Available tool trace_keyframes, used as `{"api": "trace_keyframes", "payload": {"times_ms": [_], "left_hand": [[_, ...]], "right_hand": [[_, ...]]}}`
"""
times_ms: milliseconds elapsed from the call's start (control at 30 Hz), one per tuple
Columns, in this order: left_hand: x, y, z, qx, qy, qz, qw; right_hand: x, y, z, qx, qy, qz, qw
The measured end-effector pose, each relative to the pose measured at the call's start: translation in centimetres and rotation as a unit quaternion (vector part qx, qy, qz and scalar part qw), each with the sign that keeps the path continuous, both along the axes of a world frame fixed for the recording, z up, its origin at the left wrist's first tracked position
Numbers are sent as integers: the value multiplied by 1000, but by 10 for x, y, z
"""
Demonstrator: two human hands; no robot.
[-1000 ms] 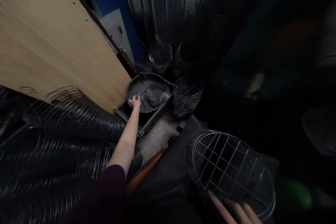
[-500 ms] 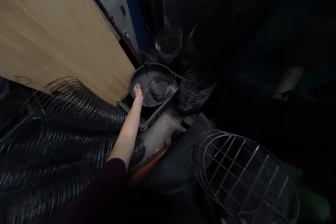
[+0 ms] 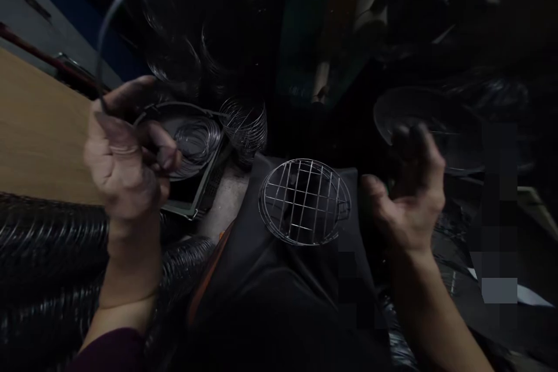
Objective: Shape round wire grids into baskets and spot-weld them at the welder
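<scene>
Raised at the left, my left hand (image 3: pixel 126 151) pinches a curved metal wire ring (image 3: pixel 102 35) between thumb and finger; part of the ring fades into the dark. My right hand (image 3: pixel 412 197) is lifted at the right, fingers apart and curled a little, with nothing in it. Between the hands, a round wire grid (image 3: pixel 305 200) with a rim of several rings lies on the dark cloth (image 3: pixel 261 290) over my lap. Behind my left hand is a round pan (image 3: pixel 181 107) with a heap of wire rings (image 3: pixel 203 142) in it.
The pan rests on a green crate (image 3: pixel 203 192). A stack of wire rings (image 3: pixel 244 128) stands beside it. Long rows of rings (image 3: pixel 47 244) fill the lower left, below a wooden board (image 3: pixel 43 128). A dark round container (image 3: pixel 436 116) is dimly visible behind my right hand.
My left hand has come back from the pan, now with a wire ring in it. The wire grid now lies on my lap, and my right hand has come up into view. My view has turned right.
</scene>
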State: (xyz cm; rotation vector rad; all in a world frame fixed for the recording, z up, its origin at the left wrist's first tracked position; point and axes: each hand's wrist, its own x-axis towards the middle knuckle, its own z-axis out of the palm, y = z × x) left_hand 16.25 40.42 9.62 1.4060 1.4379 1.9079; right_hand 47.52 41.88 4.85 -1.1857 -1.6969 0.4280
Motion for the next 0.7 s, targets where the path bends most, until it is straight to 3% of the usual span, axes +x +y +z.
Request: {"api": "trace_keyframes", "payload": {"times_ms": [33,100,167,233,267,333,400,467,567,633,700], "left_hand": [[18,-6,2,-25,-55,-49,997],[45,-11,-13,-119,-148,-154,970],[57,-7,-48,-217,-216,-228,924],[60,4,-94,-286,-247,-245,893],[60,11,-117,-307,-243,-238,889],[57,26,-158,-341,-198,-220,892],[54,40,-185,-368,-127,-227,893],[53,51,-198,-384,-63,-251,886],[54,61,-197,-374,9,-292,880],[55,68,-192,-359,53,-330,872],[56,76,-190,-346,80,-377,855]], "right_hand": [[0,1,7,-37,51,33,997],[2,-6,14,-131,174,126,968],[4,-18,9,-251,282,181,908],[3,-28,-8,-346,329,145,867],[2,-31,-19,-363,319,100,870],[-2,-30,-41,-335,246,-2,910],[-3,-27,-58,-264,133,-85,952],[-1,-24,-66,-194,19,-143,970],[11,-26,-73,-158,-85,-199,963],[22,-30,-84,-192,-79,-218,954],[33,-33,-102,-263,-3,-208,942]]}}
